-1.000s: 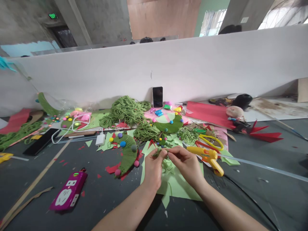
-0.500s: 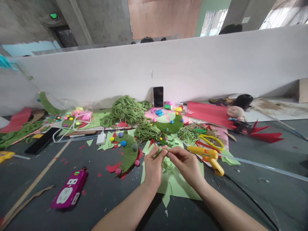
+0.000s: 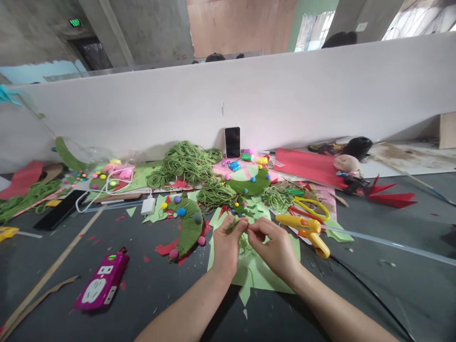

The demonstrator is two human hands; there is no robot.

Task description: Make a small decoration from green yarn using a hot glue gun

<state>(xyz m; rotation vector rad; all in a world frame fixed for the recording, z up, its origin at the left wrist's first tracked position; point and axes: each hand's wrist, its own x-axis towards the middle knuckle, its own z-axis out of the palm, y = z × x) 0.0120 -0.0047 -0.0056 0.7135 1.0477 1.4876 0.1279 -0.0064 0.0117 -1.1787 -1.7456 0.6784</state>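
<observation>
My left hand (image 3: 228, 240) pinches a small green piece (image 3: 233, 224), perhaps folded or rolled paper, between thumb and fingers. Touching its fingertips, my right hand (image 3: 271, 241) is closed in a pinch at the right end of that piece; what lies between its fingertips is hidden. Both hands hover over a light green paper sheet (image 3: 261, 275) with cut scraps on it. Left of them lies a crescent (image 3: 188, 232) wrapped in green yarn, with coloured pompoms. A yellow hot glue gun (image 3: 306, 228) rests to the right of my right hand.
Behind the hands are a green yarn heap (image 3: 188, 164), a second crescent (image 3: 249, 185) and an upright phone (image 3: 232, 142) against a white partition (image 3: 160, 109). Yellow-handled scissors (image 3: 313, 209) lie by the glue gun. A purple power strip (image 3: 101, 282) and white charger (image 3: 148, 205) are at left.
My right hand's fingers have curled in more and turned slightly at the green piece. My left hand keeps its pinch. The whole view has shifted a little.
</observation>
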